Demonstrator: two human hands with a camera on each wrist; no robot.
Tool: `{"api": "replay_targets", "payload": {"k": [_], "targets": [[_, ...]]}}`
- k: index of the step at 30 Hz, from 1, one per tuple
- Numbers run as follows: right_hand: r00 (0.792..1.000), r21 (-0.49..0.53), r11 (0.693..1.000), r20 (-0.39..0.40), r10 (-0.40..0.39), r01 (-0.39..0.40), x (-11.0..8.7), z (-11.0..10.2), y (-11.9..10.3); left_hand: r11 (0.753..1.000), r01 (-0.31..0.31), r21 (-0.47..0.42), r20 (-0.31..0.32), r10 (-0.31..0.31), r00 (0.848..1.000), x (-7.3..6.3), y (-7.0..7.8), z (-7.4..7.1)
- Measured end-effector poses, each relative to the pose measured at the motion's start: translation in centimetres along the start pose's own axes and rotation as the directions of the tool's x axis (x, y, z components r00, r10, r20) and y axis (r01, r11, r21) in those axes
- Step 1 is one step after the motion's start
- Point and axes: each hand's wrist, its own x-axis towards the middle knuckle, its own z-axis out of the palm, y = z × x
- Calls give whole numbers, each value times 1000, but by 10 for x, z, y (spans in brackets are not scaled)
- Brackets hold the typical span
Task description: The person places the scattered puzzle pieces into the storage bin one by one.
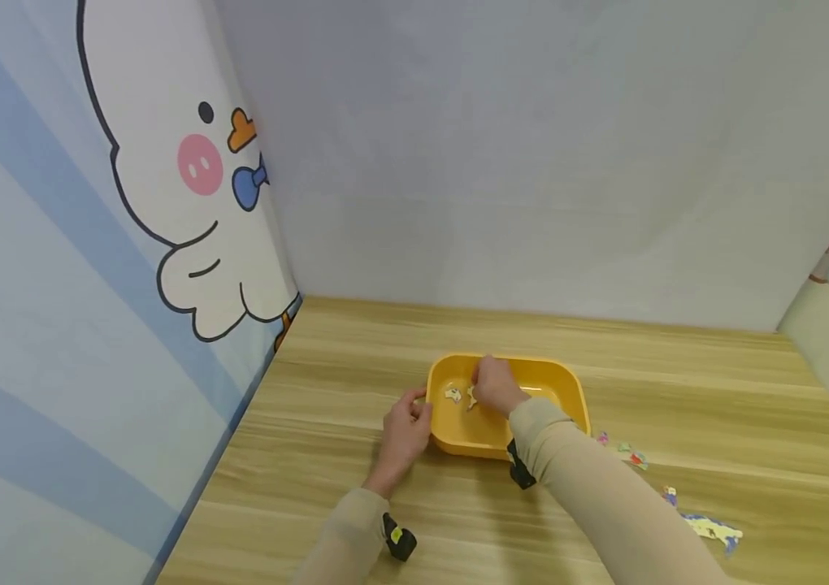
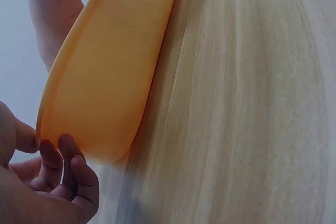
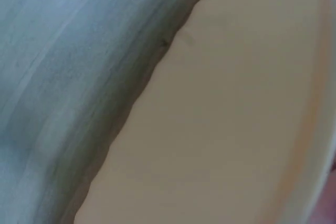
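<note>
A yellow plastic tray (image 1: 466, 448) with rounded corners and raised walls sits on the wooden table. At its left end, my left hand (image 1: 405, 431) holds the rim between thumb and fingers; in the left wrist view the curled fingers (image 2: 68, 153) lie against the outer wall. My right hand (image 1: 496, 386) reaches down inside the tray, its fingers bunched and their tips hidden. Right beside those fingers lies a small pale flat piece (image 1: 471, 398). Another pale piece with dark marks (image 1: 453, 395) lies farther left on the tray floor. The right wrist view shows mainly the blurred tray wall (image 3: 220, 119).
Right of the tray, small colourful flat pieces (image 1: 634, 457) lie on the table (image 1: 678, 390). Nearer me on the right is a longer yellow-and-blue piece (image 1: 713, 528). A pale wall (image 1: 531, 162) rises behind the table, and a cartoon-printed wall (image 1: 129, 284) stands at the left.
</note>
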Motion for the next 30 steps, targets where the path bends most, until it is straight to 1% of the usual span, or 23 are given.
{"api": "replay_targets", "payload": {"k": [4, 11, 18, 23, 28, 30], "targets": [[1000, 14, 1000, -1, 10, -10, -1, 1, 3, 1000, 13, 4, 0, -13, 1000, 0, 0, 3], [1000, 5, 1000, -25, -6, 6, -3, 1, 3, 1000, -9, 9, -9, 10, 1000, -1, 2, 5], [999, 16, 1000, -39, -14, 14, -3, 4, 8, 1000, -10, 18, -33, 10, 999, -3, 2, 6], [998, 25, 1000, -55, -12, 14, -1, 6, 14, 1000, -7, 30, -25, 7, 1000, -2, 2, 6], [997, 13, 999, -66, -40, 41, -2, 0, 16, 999, -11, 37, -32, 12, 999, -1, 1, 5], [997, 11, 999, -58, -49, 50, -3, -4, 15, 999, -6, 39, -40, 8, 999, -1, 1, 3]]}}
